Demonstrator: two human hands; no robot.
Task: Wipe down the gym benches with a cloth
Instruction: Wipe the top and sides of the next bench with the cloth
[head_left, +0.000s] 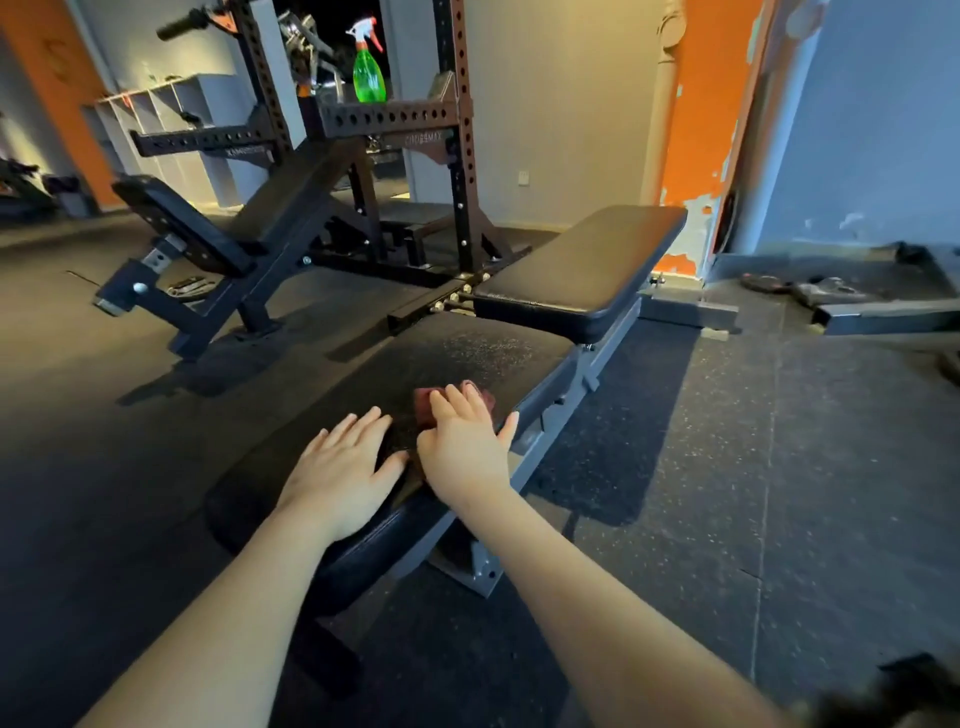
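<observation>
On the black bench seat pad (467, 353), most of the dark red cloth (425, 401) is hidden under your right hand (464, 449). Only its far edge shows past your straight, spread fingers, which press it down. Your left hand (337, 470) lies flat beside it, fingers straight, holding nothing. Pale speckles dot the pad ahead.

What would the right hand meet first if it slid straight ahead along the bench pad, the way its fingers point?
Likely the near end of the raised pad, after the speckled stretch of the flat pad. The right hand has the cloth under it.
</observation>
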